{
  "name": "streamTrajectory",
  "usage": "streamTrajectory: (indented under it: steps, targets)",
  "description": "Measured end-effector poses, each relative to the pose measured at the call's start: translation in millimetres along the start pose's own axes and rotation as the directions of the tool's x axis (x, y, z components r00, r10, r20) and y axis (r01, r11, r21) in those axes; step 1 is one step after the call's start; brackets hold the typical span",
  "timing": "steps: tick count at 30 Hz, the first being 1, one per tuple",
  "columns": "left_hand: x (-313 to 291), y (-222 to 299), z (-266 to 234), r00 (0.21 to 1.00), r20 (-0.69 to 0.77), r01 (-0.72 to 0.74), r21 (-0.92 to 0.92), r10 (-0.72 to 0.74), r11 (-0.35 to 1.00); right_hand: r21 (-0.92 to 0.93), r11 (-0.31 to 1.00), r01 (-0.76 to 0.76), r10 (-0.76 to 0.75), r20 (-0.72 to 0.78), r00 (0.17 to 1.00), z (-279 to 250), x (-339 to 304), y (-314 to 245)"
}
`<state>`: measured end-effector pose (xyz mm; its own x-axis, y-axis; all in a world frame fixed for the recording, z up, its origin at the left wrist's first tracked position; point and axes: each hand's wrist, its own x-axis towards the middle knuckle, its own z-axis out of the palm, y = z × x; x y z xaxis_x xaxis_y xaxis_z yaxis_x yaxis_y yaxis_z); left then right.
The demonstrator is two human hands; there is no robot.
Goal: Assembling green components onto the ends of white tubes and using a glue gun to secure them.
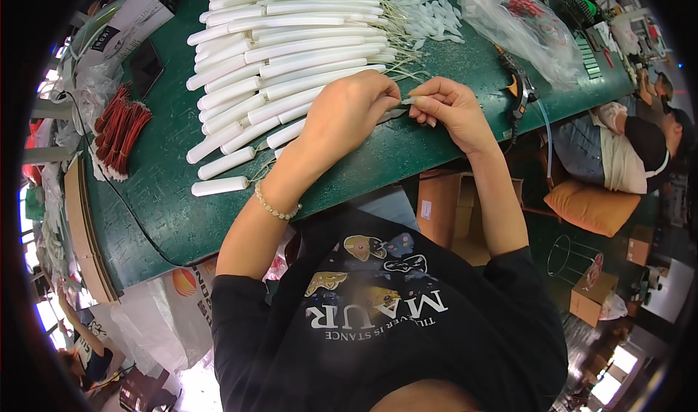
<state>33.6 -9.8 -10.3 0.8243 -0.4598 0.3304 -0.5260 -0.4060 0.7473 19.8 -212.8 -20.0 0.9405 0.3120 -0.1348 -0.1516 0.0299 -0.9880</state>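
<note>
Both my hands meet over the green table's near edge. My right hand [451, 110] is closed in a pinch on a small whitish translucent piece [409, 101]. It looks like the loose pieces in the pile [429, 12] farther back. My left hand [352, 107] is also closed in a pinch, its fingertips close to that piece; what they hold is too small to make out. Beside and beyond my left hand lie rows of white candle-shaped tubes [313, 38], with thin pale wires [396, 41] at their right ends. One tube [220, 186] lies at the near left end.
At right lies a black glue gun with an orange trigger [518, 89]. Behind it is a clear plastic bag [509, 19] with red bits. Bundles of red wires [122, 132] and a black cable [138, 219] lie on the left. Another person [618, 150] sits at far right.
</note>
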Motion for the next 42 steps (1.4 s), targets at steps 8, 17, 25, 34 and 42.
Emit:
streamTrajectory:
  steps: [8, 17, 25, 34, 42]
  targets:
    - [-0.6, 2.0, 1.5, 0.999, -0.014, 0.045, 0.044, -0.045, 0.998, -0.012, 1.000, -0.002, 0.002, -0.014, 1.000, 1.9, -1.3, -0.6]
    - [-0.2, 1.6, 0.5, 0.998, -0.010, 0.062, 0.037, -0.062, 0.997, -0.008, 1.000, 0.007, -0.007, -0.034, 0.999, 3.5, -0.3, 1.3]
    - [-3.6, -4.3, -17.9, 0.988, 0.150, 0.018, 0.011, -0.020, 1.000, 0.092, 0.995, 0.039, -0.035, -0.044, 0.998, -1.2, 1.5, 3.2]
    - [-2.4, 5.5, -3.8, 0.983, 0.154, 0.083, 0.099, -0.098, 0.992, 0.053, 0.997, 0.047, -0.045, -0.034, 0.998, 0.2, 2.0, 5.0]
    - [-5.1, -4.0, 0.6, 0.996, 0.093, -0.007, 0.106, -0.003, 0.994, 0.022, 0.999, 0.043, -0.043, -0.042, 0.998, 0.9, 1.3, 5.1]
